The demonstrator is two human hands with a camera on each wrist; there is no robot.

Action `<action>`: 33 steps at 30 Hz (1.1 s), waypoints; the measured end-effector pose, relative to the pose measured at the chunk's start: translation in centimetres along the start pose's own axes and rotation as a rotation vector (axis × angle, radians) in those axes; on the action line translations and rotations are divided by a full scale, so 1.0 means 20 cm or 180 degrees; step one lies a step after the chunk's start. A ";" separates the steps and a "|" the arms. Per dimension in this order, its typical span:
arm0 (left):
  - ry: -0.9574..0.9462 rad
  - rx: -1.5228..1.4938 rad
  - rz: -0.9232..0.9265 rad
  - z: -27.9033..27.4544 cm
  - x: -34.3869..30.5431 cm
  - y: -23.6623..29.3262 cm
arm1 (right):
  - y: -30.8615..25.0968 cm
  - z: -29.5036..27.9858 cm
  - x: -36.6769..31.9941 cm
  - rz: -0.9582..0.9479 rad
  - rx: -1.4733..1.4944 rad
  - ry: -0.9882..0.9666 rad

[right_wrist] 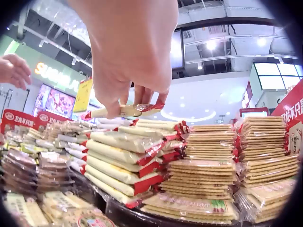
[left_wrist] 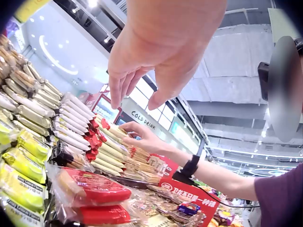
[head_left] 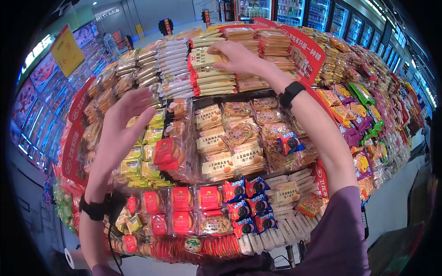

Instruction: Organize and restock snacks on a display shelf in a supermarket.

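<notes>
The tiered snack display (right_wrist: 118,212) fills all three views: a rounded stand heaped with wrapped biscuits and crackers. On its top tier stands a stack of long cream packets with red ends (head_left: 212,78), with bundles of tan crackers in clear wrap (right_wrist: 210,156) just beside it.

The right hand (head_left: 239,57) reaches over that stack. Its thumb and fingers are pinched on one flat cream packet with a red end (right_wrist: 125,111), held just above the top of the stack. The left hand (head_left: 122,126) is raised in the air before the yellow-green packs (head_left: 149,133), its fingers straight and apart, and I see it touching nothing.

Risk, as I judge it: the grip is a fingertip pinch on glossy film, so the packet could slip. The stack is loose and unsupported at its side, so a knock from the right hand or forearm could send packets sliding down the tiers.

Writing: a wall sign reads "COLD DRINK" (left_wrist: 144,118). The red display panel (head_left: 307,51) carries white Chinese characters. A yellow price card (head_left: 66,50) shows a "9" and nothing else I can read. The print on the packets is too small to read.
</notes>
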State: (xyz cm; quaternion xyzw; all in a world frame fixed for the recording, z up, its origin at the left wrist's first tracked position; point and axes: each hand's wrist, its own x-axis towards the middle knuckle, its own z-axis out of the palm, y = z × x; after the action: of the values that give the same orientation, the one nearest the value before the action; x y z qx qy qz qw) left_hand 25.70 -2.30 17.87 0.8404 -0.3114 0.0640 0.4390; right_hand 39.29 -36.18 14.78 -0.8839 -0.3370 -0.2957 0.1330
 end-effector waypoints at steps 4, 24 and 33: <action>-0.0170 0.0496 0.0007 0.11 0.26 -0.11 | 0.03 0.09 -0.04 -0.0016 -0.0200 -0.0229; -0.0559 0.1629 0.0285 0.39 0.89 -0.51 | 0.01 0.11 -0.19 0.1295 -0.0088 -0.0309; -0.0427 0.1407 0.0401 0.38 0.94 -0.53 | 0.02 0.11 -0.17 0.1461 0.0228 -0.0401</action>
State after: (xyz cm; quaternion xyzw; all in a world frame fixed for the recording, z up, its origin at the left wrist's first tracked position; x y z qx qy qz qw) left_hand 45.56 -12.57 12.93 0.8973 -0.3701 0.1019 0.2178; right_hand 38.43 -37.23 10.98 -0.9488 -0.1451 -0.1898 0.2066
